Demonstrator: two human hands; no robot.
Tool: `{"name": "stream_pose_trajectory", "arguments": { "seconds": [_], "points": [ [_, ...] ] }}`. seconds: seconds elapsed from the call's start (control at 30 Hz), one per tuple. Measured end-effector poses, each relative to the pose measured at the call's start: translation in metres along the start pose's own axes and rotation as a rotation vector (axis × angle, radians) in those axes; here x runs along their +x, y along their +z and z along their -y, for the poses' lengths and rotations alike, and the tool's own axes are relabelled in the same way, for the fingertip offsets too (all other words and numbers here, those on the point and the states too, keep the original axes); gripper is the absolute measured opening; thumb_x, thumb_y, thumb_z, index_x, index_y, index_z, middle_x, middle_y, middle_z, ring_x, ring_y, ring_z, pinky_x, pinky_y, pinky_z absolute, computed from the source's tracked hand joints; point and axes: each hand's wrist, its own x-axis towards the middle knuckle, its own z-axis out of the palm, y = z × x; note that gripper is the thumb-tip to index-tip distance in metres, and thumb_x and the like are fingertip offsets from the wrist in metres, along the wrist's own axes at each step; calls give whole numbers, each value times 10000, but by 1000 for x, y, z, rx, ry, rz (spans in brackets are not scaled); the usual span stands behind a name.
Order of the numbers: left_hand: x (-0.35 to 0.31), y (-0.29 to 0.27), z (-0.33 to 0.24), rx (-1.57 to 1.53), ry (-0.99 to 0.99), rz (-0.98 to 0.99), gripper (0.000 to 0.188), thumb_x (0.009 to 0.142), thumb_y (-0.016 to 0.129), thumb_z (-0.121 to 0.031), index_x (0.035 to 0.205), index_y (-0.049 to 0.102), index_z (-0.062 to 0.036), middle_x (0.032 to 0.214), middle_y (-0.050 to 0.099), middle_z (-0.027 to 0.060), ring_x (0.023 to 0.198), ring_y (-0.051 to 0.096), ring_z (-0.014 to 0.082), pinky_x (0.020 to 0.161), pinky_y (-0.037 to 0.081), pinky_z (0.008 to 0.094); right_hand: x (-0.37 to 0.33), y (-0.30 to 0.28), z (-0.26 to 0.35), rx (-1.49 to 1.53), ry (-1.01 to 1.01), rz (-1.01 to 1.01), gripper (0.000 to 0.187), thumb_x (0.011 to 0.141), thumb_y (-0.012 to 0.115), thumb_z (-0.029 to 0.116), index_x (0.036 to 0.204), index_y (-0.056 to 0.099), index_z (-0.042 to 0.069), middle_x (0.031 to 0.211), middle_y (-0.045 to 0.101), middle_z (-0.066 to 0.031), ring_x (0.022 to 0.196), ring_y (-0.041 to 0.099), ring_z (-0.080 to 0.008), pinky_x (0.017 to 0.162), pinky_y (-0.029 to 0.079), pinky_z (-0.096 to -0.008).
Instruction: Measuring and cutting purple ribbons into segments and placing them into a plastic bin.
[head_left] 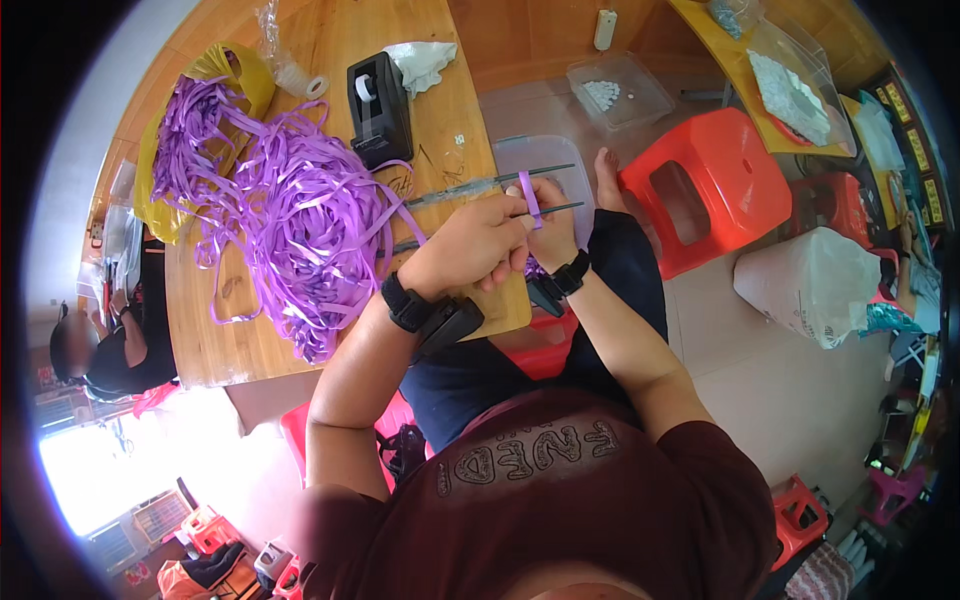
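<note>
1. Because the two dark rods [562, 206] reach out beyond the edge of the wooden table [432, 125], the fingers have free room around their ends; I suppose this is why they are placed so.
2. The left hand [475, 245] has its fingertips closed narrow on a purple ribbon strip [531, 190], which stands across the rods near their ends. The right hand [552, 228] is curled narrow about this same strip, from the other side — whether it grips a rod too, I cannot tell.
3. The ribbon heap [310, 220] lies on the table, to the left of the left hand. Probably it is kept loose there so that more ribbon can be drawn easily.
4. Part of the ribbon sits in the mouth of a yellow bag [156, 200], which seems to serve as its container.
5. The black tape dispenser [380, 125] stands beyond the heap, perhaps to be near but not in the way.
6. Counted: two hands, two rods, one heap, one yellow bag, one dispenser, one white crumpled wad [422, 66] beside it, and one clear bin [525, 150] below the rod ends. The strands of the heap are too tangled — I cannot count them.
</note>
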Motion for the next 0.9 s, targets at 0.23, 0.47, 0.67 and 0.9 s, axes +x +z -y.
{"name": "stream_pose_trajectory", "arguments": {
  "seconds": [0.23,0.47,0.67,0.9],
  "points": [
    [0,0,1,-10,-15,-4,328,1028,465,-187,1290,554,-10,690,579,17,456,503,67,430,414,210,-1,-3,-5,-33,-70,-41,135,907,657,8,1038,631,23,946,656,-3,863,599,-77,752,490,-232],
    [-2,-1,0,-15,-14,3,357,1028,459,-181,1335,535,-16,691,581,15,464,507,66,434,416,208,-2,-16,13,-19,161,-27,100,957,636,105,989,649,12,907,643,-5,833,583,-65,725,464,-221],
    [1,0,0,-7,-14,9,352,1028,461,-187,1319,532,-2,693,583,15,472,510,66,435,417,209,1,-21,46,257,260,-76,76,930,623,72,950,654,6,853,626,-17,798,585,-88,725,461,-231],
    [0,2,-2,10,6,-25,291,1001,514,-238,1154,600,-6,686,606,21,486,542,87,422,454,246,-3,-75,95,-789,-50,46,62,907,600,4,876,649,-17,801,619,6,710,554,-58,651,430,-198]
  ]
}}
